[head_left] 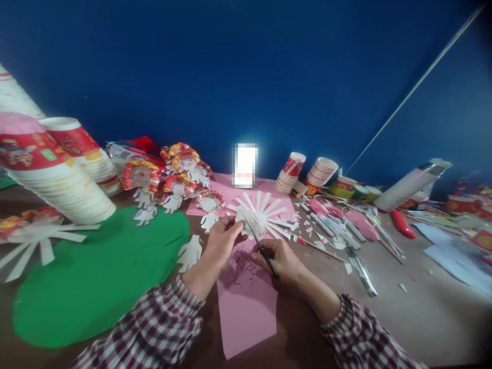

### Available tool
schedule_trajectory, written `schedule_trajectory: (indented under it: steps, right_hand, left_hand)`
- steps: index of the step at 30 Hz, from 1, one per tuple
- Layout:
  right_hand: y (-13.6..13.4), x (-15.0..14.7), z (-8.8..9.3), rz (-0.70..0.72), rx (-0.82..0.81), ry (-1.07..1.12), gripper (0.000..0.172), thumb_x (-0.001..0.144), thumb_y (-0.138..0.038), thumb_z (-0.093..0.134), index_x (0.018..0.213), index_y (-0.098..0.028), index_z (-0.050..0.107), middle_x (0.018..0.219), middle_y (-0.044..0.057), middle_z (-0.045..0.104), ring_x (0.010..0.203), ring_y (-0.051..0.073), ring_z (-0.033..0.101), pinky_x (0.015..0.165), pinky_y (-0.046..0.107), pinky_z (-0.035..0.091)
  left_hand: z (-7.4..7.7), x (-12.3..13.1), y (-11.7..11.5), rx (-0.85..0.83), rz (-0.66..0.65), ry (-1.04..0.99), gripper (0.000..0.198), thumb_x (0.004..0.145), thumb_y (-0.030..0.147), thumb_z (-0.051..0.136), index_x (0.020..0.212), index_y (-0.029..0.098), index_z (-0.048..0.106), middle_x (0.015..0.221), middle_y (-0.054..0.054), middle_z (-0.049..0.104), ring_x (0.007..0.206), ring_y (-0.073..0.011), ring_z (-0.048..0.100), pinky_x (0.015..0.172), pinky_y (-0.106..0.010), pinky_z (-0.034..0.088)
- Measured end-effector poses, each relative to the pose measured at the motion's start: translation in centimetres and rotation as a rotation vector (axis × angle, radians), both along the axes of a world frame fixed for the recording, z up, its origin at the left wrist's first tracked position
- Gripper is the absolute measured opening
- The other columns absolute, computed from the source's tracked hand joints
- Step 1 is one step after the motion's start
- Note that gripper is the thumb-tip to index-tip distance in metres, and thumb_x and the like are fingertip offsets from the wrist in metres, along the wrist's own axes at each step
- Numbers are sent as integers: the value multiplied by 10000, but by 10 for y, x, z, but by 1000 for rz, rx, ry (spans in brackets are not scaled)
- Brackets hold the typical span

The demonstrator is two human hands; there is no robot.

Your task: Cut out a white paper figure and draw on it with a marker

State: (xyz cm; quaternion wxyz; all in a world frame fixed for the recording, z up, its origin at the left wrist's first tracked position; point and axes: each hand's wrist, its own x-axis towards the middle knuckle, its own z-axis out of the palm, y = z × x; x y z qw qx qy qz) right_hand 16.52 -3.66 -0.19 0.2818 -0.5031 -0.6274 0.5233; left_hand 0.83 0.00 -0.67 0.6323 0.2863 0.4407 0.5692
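Note:
Just beyond the middle of the table, my left hand pinches a small white paper cutout between thumb and fingers. My right hand is closed round black-handled scissors, whose thin blades reach up to the cutout. Behind it lies a paper cup cut into white strips that fan out. Under both hands runs a pink paper strip with dark pen marks. A white figure cutout lies beside my left wrist, and another white figure with a decorated ring head is just past it.
To the left spreads a green paper sheet, with stacked paper cups leaning behind it. Finished ring-headed figures stand at the back left. Markers, paper scraps, a utility knife and a red object lie rightward.

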Motion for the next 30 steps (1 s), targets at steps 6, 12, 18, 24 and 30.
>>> schedule_trajectory:
  steps: [6,12,18,24,30]
  right_hand:
    - [1,0,6,1,24,0,328,711,-438,732,762,-123,659,559,-36,475,518,83,374,480,201,298]
    - [2,0,7,14,10,8,372,701,-477,729,777,-121,653,550,-44,449,503,79,349,469,203,285]
    - [3,4,4,90,0,69,370,696,-446,748,822,-119,628,599,-36,480,525,83,396,484,197,323]
    - [3,4,2,62,55,10,323,729,-421,732,832,-129,642,596,-41,461,534,80,367,501,197,323]
    - [6,6,-2,48,80,-27,332,742,-437,718,868,-139,643,564,-51,434,518,82,345,483,194,327]
  left_hand:
    - [4,0,-2,-68,-9,-76,252,558,226,788,725,155,613,685,11,625,625,-90,584,605,-208,507]
    - [3,-1,-1,-86,-15,-130,266,560,201,792,748,186,604,705,18,626,622,-94,578,595,-209,501]
    - [3,-1,-2,-90,-33,-217,254,574,193,784,677,184,552,663,32,605,595,-80,561,570,-188,488]
    - [3,0,-2,-117,40,-247,267,572,148,765,750,175,568,672,33,624,588,-74,577,563,-178,495]
    - [4,-2,-3,-90,-15,-253,241,588,160,761,733,177,568,671,41,620,569,-68,569,574,-186,505]
